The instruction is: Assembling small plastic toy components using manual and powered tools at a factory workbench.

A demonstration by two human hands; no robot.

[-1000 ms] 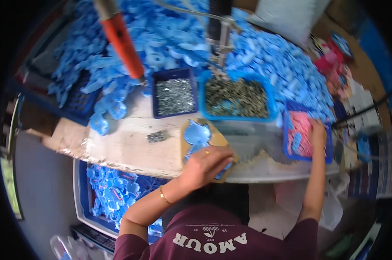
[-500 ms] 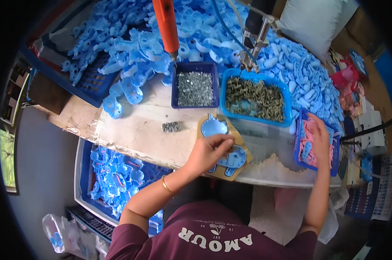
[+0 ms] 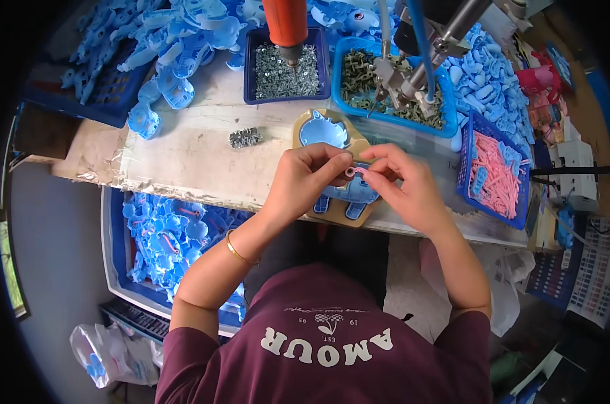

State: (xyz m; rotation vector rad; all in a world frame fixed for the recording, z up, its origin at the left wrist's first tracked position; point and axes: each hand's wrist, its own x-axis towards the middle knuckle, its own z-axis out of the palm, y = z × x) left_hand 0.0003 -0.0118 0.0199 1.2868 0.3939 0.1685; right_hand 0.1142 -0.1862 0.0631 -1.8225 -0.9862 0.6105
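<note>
Close together over the fixture, both my hands are closed at the fingertips. My right hand (image 3: 406,185) pinches a small pink plastic strip with a ring end (image 3: 361,171). The thumb and finger of my left hand (image 3: 298,178) are pressed together at that ring; whatever they hold is hidden. Beneath them a tan fixture board (image 3: 357,140) lies at the table's near edge. In it sit a rounded blue plastic shell (image 3: 323,130) and a wider blue body shell (image 3: 356,194), the latter partly covered by my fingers.
An orange power screwdriver (image 3: 286,23) hangs over a dark blue tray of screws (image 3: 248,74). A metal tool head (image 3: 402,84) hangs above a bright blue tray (image 3: 338,87) of brownish parts. Right stands a basket (image 3: 464,176) of pink strips. Small metal parts (image 3: 245,137) lie left.
My right hand has come from the pink-strip basket to the fixture, bringing a pink strip to my left fingertips. The view has shifted, so the table things appear higher.
</note>
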